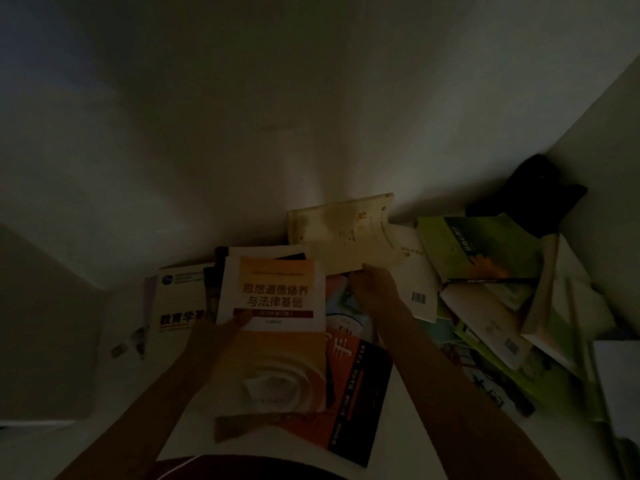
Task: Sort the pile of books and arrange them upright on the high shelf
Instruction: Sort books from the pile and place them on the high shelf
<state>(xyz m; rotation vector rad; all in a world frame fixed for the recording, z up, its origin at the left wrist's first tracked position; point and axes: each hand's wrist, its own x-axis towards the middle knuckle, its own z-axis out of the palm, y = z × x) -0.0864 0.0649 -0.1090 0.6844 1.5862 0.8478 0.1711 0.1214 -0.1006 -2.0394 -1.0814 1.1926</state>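
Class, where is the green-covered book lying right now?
In the head view, the green-covered book lies right of centre atop the pile, beside the pale yellow book and just below a black object in the corner.

Dark bundle (530, 192) against white wall (242, 116)

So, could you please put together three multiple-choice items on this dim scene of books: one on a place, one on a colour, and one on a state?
1. Where does the dark bundle lie?
A. far right corner
B. near left edge
C. on the orange book

2. What colour is the book beside that bundle?
A. blue
B. green
C. red

3. What is the right hand doing?
A. hanging idle
B. pressing the wall
C. gripping the cream book

Answers:
1. A, it sits where the walls meet at right.
2. B, its cover is green.
3. C, its fingers are on that book's near edge.
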